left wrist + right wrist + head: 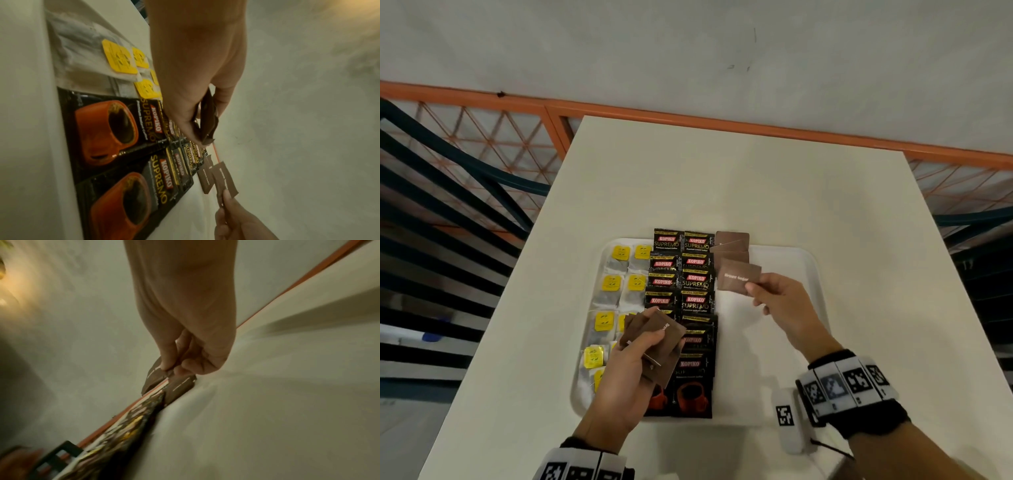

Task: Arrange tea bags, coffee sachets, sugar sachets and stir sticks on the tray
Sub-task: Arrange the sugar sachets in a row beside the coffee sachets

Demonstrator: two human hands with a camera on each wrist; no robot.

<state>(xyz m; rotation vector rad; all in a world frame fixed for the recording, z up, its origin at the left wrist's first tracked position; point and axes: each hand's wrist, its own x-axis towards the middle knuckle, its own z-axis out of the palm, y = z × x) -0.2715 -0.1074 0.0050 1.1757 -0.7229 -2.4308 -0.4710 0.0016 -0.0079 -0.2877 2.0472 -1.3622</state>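
Nearest, the left hand (630,370) grips a fanned stack of brown sugar sachets (654,337) above the Kopiko coffee sachets (695,301) on the white tray (791,267). Farther, the right hand (780,298) pinches one brown sugar sachet (738,279) just over the laid sugar sachets (732,245); tea bags (616,284) fill the tray's left.

Head view evenly lit, soft and slightly hazy, lines bowed toward frame edges, table (722,178) pale with faint shadows, both wrist views dim, yellow-green cast, warm glow in one upper corner, heavy smear blur at right wrist, coffee sachets (115,439) illegible there
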